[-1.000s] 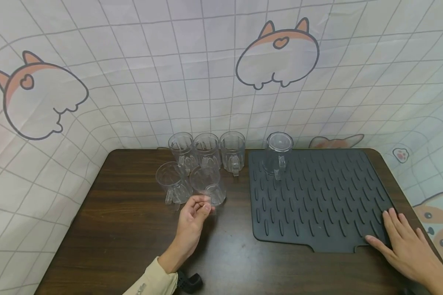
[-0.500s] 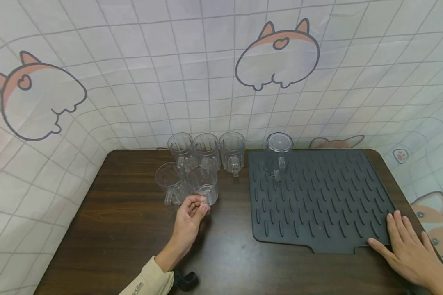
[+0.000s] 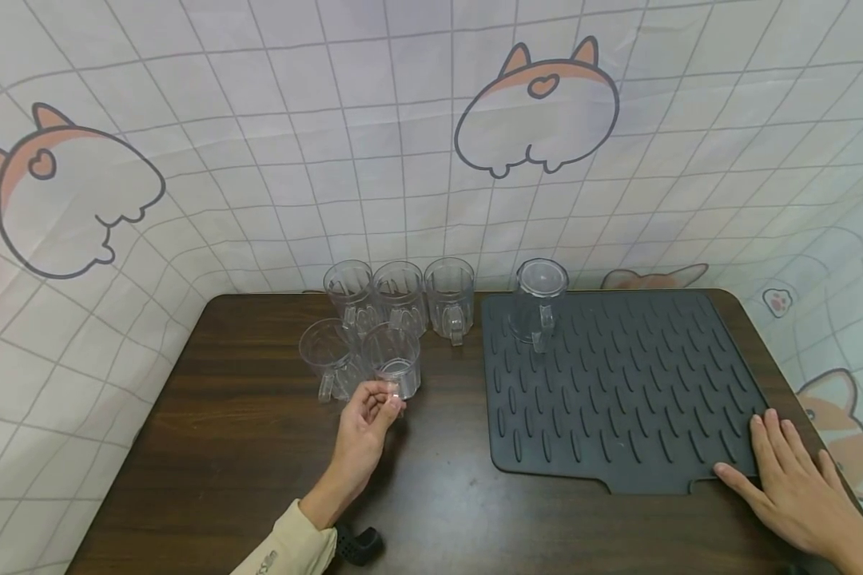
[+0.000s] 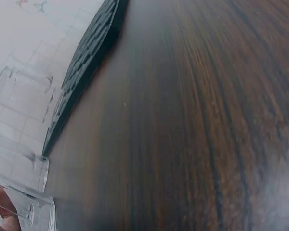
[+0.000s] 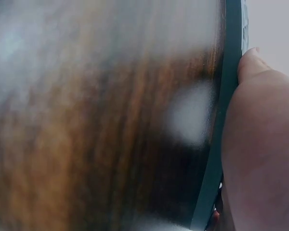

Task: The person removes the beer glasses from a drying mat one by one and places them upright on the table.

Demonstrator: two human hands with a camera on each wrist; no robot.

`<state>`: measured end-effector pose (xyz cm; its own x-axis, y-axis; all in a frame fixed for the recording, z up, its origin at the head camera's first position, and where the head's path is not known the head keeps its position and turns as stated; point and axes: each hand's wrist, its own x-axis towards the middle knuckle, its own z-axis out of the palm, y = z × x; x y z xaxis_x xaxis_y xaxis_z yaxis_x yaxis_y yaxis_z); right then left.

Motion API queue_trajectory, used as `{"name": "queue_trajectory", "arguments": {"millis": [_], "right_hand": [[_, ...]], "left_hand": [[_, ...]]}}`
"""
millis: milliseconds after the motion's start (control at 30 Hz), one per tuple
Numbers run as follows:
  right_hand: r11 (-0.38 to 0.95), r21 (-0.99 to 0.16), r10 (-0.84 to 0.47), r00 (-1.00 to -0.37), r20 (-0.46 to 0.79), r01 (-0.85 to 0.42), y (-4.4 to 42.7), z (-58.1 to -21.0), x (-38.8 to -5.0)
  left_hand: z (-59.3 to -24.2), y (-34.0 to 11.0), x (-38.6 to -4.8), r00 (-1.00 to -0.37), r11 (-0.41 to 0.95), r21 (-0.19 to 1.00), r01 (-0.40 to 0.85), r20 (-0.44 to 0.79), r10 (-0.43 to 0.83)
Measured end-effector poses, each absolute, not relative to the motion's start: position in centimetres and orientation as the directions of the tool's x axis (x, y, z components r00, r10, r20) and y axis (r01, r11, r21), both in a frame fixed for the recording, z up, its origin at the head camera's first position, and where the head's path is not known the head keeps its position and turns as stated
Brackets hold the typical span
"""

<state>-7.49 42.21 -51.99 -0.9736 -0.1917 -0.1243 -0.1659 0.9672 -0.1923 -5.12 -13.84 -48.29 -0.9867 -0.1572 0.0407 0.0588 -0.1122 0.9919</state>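
Note:
My left hand point(image 3: 363, 427) pinches the handle of a clear mug point(image 3: 395, 363), which stands upright on the table in the front row. Left of it is a second clear mug point(image 3: 327, 351), mouth up. In the left wrist view the held mug point(image 4: 41, 211) shows at the lower left corner, beside my fingers point(image 4: 7, 207). My right hand point(image 3: 798, 487) lies flat with fingers spread on the right front corner of a dark ribbed drying mat point(image 3: 618, 399). In the right wrist view, the thumb side lies along the edge of the mat point(image 5: 219, 139).
Behind the front pair, a row of clear mugs point(image 3: 449, 299) stands upright along the table's back edge. One mug point(image 3: 539, 299) is upside down at the mat's back left corner. The brown table point(image 3: 223, 463) meets a white grid-patterned cloth point(image 3: 316, 144) behind.
The mug in my left hand has shifted slightly left and now sits straighter, beside the other front mug. My right hand has moved only slightly on the mat.

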Motion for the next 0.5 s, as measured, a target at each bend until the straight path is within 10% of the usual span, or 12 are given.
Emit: {"name": "queue_trajectory", "arguments": {"millis": [500], "right_hand": [[0.97, -0.195, -0.175, -0.972, -0.154, -0.144, 42.1, -51.66, -7.66]], "left_hand": [[-48.2, -14.2, -5.48, -0.983, -0.138, 0.989, 0.055, 0.029, -0.181]]}}
